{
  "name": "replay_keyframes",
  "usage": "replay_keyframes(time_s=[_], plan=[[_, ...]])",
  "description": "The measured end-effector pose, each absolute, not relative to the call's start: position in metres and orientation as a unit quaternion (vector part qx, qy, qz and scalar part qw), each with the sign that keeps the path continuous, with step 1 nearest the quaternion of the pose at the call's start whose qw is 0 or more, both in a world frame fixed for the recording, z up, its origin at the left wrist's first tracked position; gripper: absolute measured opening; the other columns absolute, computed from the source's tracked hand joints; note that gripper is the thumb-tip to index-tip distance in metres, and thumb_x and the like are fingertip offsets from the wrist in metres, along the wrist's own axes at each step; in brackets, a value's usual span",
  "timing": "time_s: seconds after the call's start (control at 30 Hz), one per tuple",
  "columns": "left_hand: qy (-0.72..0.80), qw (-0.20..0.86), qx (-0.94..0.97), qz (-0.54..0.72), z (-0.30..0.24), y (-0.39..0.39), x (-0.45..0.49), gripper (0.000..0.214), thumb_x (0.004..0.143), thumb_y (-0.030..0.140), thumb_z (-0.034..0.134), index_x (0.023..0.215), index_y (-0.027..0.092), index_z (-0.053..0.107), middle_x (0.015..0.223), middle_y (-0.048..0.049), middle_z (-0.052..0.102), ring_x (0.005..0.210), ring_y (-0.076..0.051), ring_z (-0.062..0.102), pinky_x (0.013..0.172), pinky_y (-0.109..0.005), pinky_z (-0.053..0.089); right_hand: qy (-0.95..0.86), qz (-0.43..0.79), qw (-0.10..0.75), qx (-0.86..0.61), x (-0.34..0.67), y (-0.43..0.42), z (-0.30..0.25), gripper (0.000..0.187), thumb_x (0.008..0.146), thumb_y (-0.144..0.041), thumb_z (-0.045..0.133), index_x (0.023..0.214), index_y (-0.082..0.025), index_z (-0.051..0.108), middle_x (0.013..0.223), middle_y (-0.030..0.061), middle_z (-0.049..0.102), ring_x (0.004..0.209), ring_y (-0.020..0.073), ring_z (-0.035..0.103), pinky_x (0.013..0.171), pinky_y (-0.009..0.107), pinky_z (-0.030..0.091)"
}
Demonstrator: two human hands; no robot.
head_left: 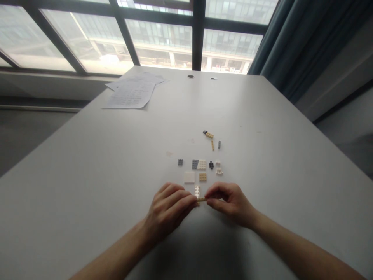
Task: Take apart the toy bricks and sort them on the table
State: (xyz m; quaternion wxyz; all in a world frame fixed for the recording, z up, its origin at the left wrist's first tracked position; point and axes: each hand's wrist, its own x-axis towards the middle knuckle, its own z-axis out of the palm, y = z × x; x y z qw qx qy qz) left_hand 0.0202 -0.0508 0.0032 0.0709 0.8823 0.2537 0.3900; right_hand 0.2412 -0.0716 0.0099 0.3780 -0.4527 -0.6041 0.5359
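Between my two hands is a thin tan toy brick piece [201, 199], pinched at both ends. My left hand [171, 204] has its fingers closed on the left end, and the fingertips hide that part. The thumb and finger of my right hand [229, 200] grip the right end. Just behind it lies a white studded plate [197, 190], partly covered by my left fingers. Farther back are a smooth white tile [189, 177] and a tan studded plate [203, 177]. Whether the held piece touches the white plate I cannot tell.
Beyond sit a small grey piece [180, 161], a grey-and-white plate pair [199, 164], a black piece [211, 165] and small white pieces [219, 171]. Farther off are tan strips [212, 145] and a grey strip [219, 144]. Paper sheets [131, 93] lie at the table's back left.
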Motion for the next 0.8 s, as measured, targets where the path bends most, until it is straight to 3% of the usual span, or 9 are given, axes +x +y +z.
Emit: replay_keyframes(time_s=[0.2,0.4,0.8], plan=[[0.253,0.093,0.89,0.368,0.0003,-0.0493,0.0189,0.016,0.085,0.012,0.061,0.1,0.019,0.061,0.083,-0.0027,0.069,0.075,-0.015,0.058,0.071,-0.03,0.044,-0.678,0.477,0.329,-0.451,0.239,-0.0779,0.0102,0.007,0.071,-0.016,0.067,0.078,-0.019,0.067,0.068,-0.0009,0.065,0.061,0.0116,0.058,0.06,0.022,0.047],[0.259,0.09,0.899,0.342,0.0001,-0.0476,0.0193,0.016,0.083,0.012,0.063,0.098,0.018,0.06,0.087,-0.0032,0.068,0.078,-0.015,0.057,0.073,-0.03,0.044,-0.679,0.433,0.293,-0.516,0.2383,-0.0775,0.0072,0.004,0.074,-0.019,0.066,0.072,-0.019,0.063,0.059,-0.0041,0.057,0.052,0.0089,0.048,0.05,0.02,0.038],[0.206,0.085,0.939,0.261,-0.0036,-0.0461,0.0186,0.015,0.088,0.014,0.056,0.101,0.018,0.061,0.096,-0.0066,0.068,0.088,-0.018,0.059,0.078,-0.033,0.046,-0.692,0.386,0.247,-0.558,0.2373,-0.0797,0.0082,0.009,0.08,-0.023,0.063,0.072,-0.019,0.06,0.06,-0.0033,0.061,0.054,0.01,0.052,0.054,0.021,0.039]])
